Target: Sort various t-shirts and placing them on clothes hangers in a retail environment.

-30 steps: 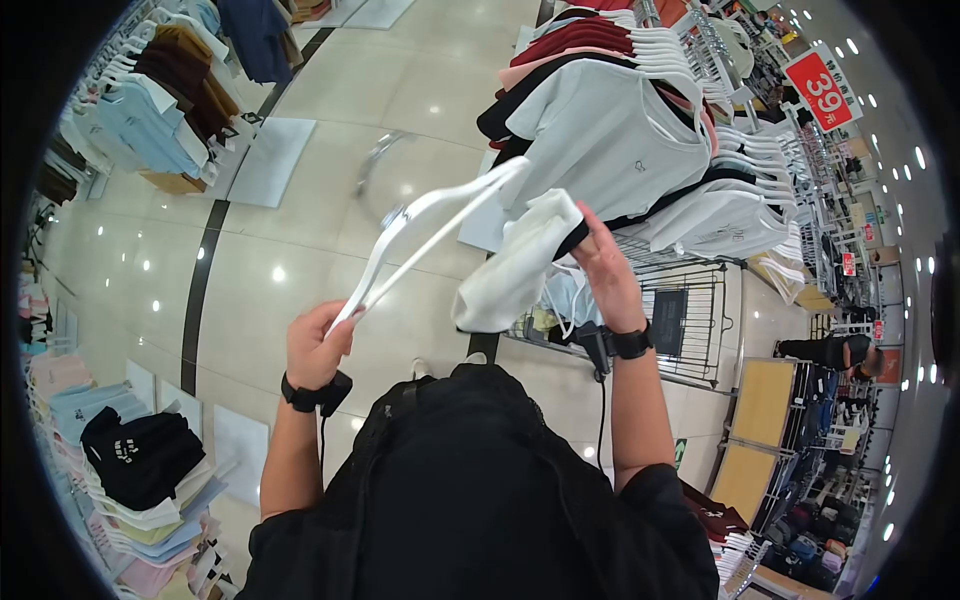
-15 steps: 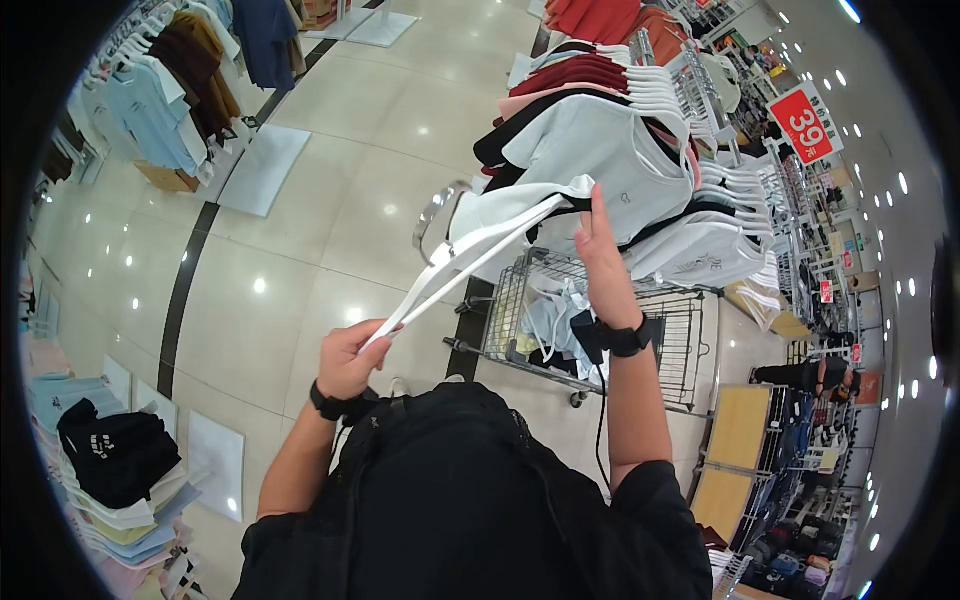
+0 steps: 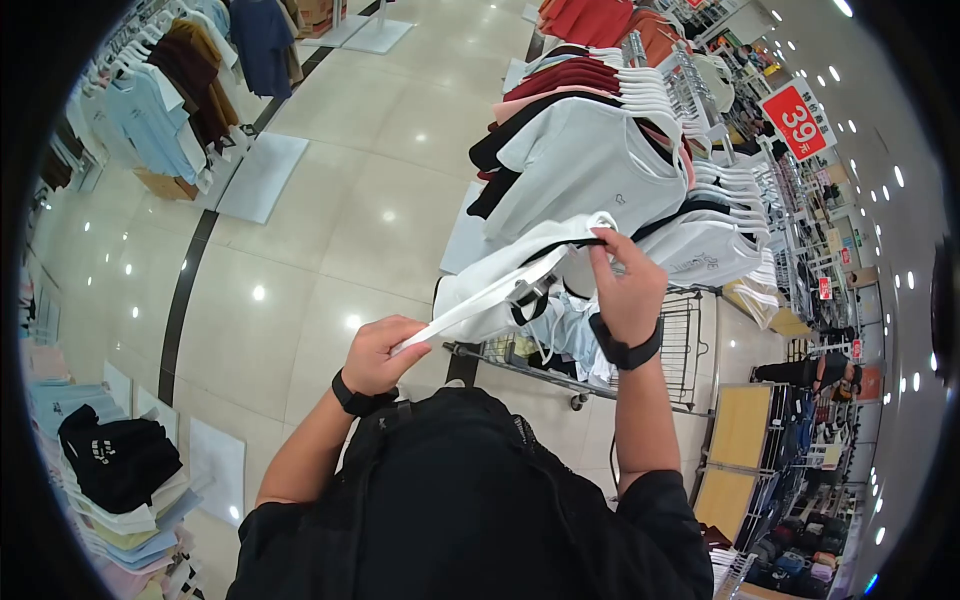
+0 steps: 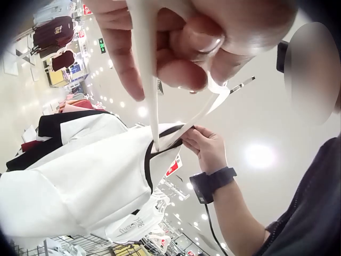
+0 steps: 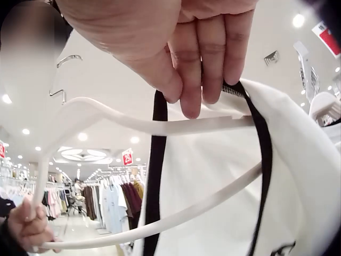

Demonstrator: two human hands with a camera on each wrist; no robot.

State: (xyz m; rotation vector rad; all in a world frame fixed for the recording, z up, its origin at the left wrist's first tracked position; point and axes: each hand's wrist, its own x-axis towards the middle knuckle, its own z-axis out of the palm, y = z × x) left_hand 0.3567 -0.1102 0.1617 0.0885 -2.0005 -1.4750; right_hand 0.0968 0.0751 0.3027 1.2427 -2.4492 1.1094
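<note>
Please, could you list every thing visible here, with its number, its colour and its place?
hanger: one, white, between both grips, one end inside the T-shirt's collar.
T-shirt: one, white with black collar trim, partly on the hanger.
rack of shirts: many, white, black, pink, maroon, red, ahead right.
wire cart: one, metal, below that rack, pale clothes inside.
price sign: one, red, "39", upper right.
far rack: one, blue, brown, navy tops, upper left.
folded stack: one, black shirt on top, lower left.
floor: glossy beige tiles, one dark stripe.
wristbands: two, black, one per wrist.
left grip: one, holds the hanger's end.
right grip: one, pinches the T-shirt's collar.
</note>
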